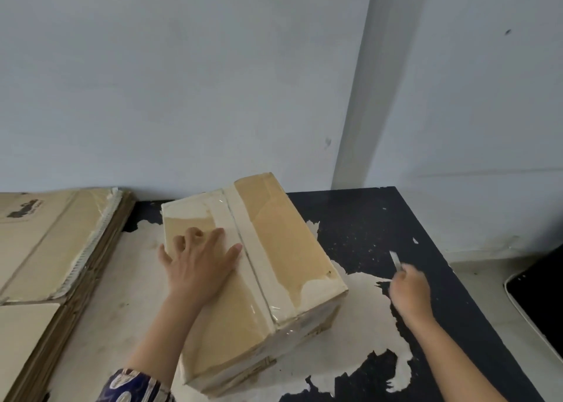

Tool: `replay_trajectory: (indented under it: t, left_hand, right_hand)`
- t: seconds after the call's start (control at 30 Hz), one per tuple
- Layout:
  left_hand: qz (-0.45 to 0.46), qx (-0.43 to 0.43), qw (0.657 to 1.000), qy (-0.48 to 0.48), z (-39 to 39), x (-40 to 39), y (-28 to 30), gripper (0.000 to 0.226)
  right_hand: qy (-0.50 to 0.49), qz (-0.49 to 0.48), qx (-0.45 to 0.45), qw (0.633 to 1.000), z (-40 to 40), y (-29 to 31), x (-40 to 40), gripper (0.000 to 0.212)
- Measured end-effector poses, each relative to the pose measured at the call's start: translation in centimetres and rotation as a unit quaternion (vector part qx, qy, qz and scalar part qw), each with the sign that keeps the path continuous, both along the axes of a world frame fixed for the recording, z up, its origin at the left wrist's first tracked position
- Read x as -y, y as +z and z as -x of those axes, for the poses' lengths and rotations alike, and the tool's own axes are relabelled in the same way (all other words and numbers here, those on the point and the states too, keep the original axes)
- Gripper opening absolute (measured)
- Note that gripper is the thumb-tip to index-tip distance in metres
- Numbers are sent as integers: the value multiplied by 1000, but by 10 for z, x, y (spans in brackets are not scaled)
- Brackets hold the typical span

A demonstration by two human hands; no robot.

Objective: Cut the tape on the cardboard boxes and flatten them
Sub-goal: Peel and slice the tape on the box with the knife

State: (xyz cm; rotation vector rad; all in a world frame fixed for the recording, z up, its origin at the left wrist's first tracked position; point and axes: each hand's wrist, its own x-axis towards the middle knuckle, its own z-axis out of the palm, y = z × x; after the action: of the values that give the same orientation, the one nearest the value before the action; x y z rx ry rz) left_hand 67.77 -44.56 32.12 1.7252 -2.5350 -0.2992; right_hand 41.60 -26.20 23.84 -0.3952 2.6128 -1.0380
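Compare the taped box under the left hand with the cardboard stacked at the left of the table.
The taped box stands closed and full-bodied; the stacked cardboard lies flattened in layers. Tape runs along the box's top seam; the stack's top sheet shows a dark printed mark. The left hand presses on the box; nothing touches the stack. Both are tan cardboard on the table.

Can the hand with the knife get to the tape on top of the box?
Probably yes. The right hand holds the blade just right of the box, with nothing between. The left hand lies flat beside the tape, not on it.
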Motion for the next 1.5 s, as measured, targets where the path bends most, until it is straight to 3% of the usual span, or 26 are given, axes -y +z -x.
replay_trajectory:
  t: [0.2, 0.47, 0.63, 1.03, 1.2, 1.33, 1.5]
  left_hand:
    - [-3, -17, 1000, -11, -11, 54, -5, 53]
    - [4, 8, 997, -82, -1, 102, -14, 67]
    - [7, 10, 995, -96, -1, 113, -22, 52]
    - [44, -20, 994, -97, 0, 118, -35, 46]
    - [49, -35, 994, -87, 0, 117, -39, 76]
    - [52, -56, 994, -83, 0, 117, -38, 85]
    - [49, -73, 993, -82, -2, 116, -37, 86]
  right_hand:
    - [121, 83, -68, 987, -52, 76, 89, 33]
    - [200, 110, -91, 969, -119, 84, 168, 31]
    - [236, 90, -85, 964, -141, 75, 200, 30]
    - [319, -14, -196, 927, -149, 76, 256, 33]
    - [338, -59, -226, 912, -152, 78, 259, 35]
    - [355, -104, -257, 893, -158, 83, 264, 33]
    - [326, -84, -252, 907, -156, 77, 263, 30]
